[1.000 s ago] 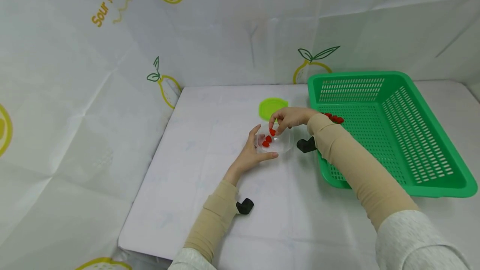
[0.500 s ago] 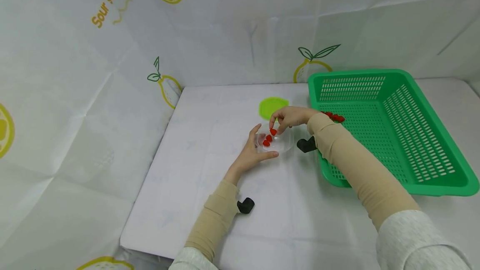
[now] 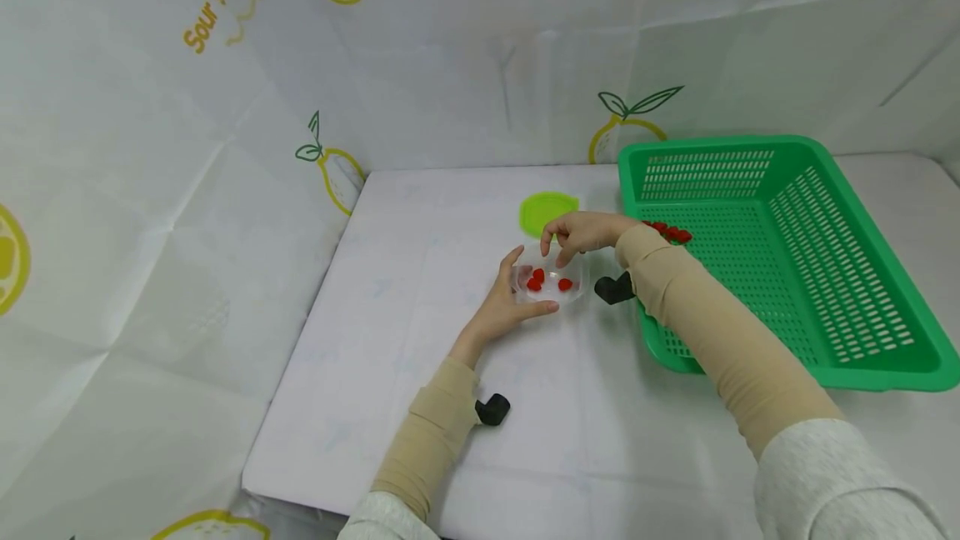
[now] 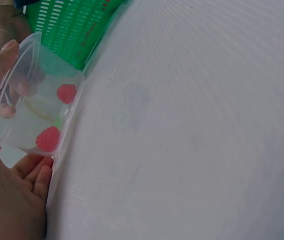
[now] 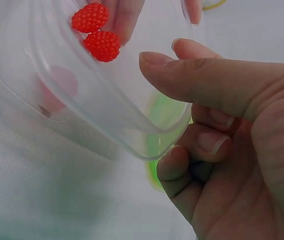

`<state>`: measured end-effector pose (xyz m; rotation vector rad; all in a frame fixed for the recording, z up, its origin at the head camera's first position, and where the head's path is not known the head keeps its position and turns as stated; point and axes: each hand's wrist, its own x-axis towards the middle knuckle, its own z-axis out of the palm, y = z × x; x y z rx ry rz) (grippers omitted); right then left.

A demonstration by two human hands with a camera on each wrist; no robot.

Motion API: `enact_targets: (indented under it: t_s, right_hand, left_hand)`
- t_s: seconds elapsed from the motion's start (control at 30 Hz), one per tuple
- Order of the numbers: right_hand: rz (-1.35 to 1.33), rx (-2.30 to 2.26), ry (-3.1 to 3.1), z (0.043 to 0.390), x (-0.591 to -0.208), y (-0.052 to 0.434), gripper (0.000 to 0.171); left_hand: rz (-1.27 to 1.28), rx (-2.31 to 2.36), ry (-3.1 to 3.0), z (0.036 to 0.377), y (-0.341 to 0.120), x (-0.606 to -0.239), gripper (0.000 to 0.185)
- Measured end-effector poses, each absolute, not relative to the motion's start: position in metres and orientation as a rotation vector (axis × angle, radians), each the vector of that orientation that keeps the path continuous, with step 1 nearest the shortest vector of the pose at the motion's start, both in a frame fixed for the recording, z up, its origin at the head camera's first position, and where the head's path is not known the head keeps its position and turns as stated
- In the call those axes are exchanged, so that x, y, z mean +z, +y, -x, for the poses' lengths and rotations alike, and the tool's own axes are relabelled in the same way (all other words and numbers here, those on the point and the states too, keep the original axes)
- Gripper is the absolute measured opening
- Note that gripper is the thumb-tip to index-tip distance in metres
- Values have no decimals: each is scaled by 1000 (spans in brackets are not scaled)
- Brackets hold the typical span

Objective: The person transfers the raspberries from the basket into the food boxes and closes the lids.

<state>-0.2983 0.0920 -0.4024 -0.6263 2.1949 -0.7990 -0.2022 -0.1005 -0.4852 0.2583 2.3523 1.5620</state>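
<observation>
My left hand (image 3: 517, 294) grips a clear plastic container (image 3: 551, 297) on the white table, thumb on its near rim and fingers round its left side. Three red berries (image 3: 565, 284) lie inside. In the left wrist view my left hand (image 4: 6, 200) cups the container (image 4: 31, 105), and two berries (image 4: 66, 93) show through its wall. My right hand (image 3: 559, 250) hovers just above the container's far side and holds nothing. In the right wrist view my right hand (image 5: 222, 100) has its thumb out and its lower fingers curled, beside the container (image 5: 106, 100) and two berries (image 5: 101, 46).
A round green lid (image 3: 546, 208) lies just behind the container. A big green slotted basket (image 3: 780, 144) stands to the right with several red berries (image 3: 670, 232) in its near left corner. A lemon-print backdrop walls the table at the back and left.
My right hand has let go of the berry it pinched over the container. That berry now lies in the container's right part. The left hand has not moved.
</observation>
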Motion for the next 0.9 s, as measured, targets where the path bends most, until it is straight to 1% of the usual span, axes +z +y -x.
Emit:
enact_targets:
  t_s: [0.33,0.63,0.9]
  right_hand:
    - [630,-799,2183,299,-405,92,26]
    - [608,-729,2205,300,-399,93,24]
    - [680,-724,2203,294,-391,96,28]
  left_hand:
    - [-249,1573,2338,201,-100,-486,101]
    - [-252,1572,2339,202,-100,-484,101]
    - [-228,1572,2323,200,-100,-486,100]
